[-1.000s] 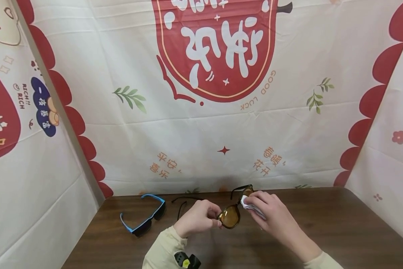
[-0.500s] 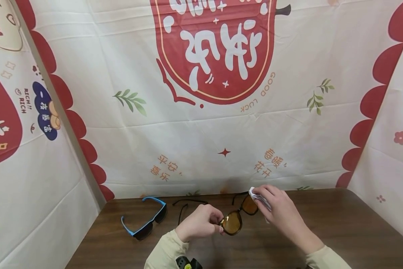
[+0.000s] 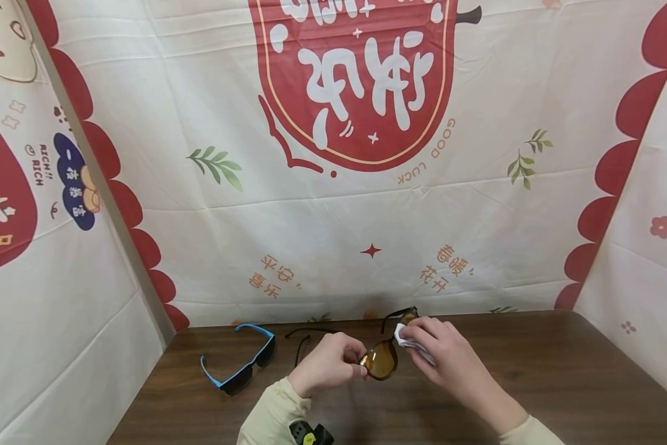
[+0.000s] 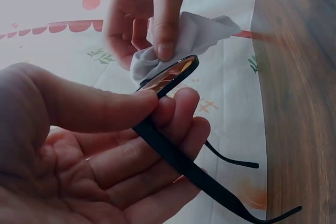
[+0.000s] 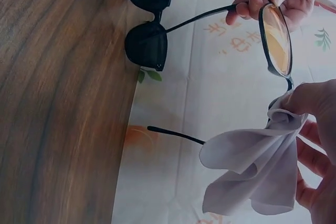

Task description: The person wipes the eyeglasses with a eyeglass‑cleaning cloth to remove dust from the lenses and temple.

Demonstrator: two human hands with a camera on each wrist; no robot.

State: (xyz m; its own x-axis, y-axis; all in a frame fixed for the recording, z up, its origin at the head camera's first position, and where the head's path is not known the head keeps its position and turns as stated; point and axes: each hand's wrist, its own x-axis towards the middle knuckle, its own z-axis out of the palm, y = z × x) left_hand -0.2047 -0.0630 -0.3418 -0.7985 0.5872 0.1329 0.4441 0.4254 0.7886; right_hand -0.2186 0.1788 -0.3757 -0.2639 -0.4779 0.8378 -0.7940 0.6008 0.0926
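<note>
A pair of sunglasses with a dark frame and amber-brown lenses point(image 3: 380, 360) is held above the wooden table. My left hand point(image 3: 330, 364) pinches its near end at the hinge, thumb on top, as the left wrist view shows; a dark temple arm point(image 4: 184, 166) runs out past the fingers. In my right hand point(image 3: 450, 358) is a folded pale grey cloth point(image 5: 257, 161), pinched against the frame by the far lens. The cloth point(image 3: 416, 347) and fingers hide part of that lens in the head view.
Blue-framed sunglasses with dark lenses point(image 3: 244, 374) lie with arms spread on the table point(image 3: 533, 371), left of the left hand. Thin dark arms point(image 3: 301, 346) show behind that hand; whose they are I cannot tell. A printed white cloth backdrop point(image 3: 322, 228) stands behind.
The right hand with its cloth shifted outward to the far lens's outer side, then came back toward the bridge. The held sunglasses dipped slightly and rose again, still in the left hand.
</note>
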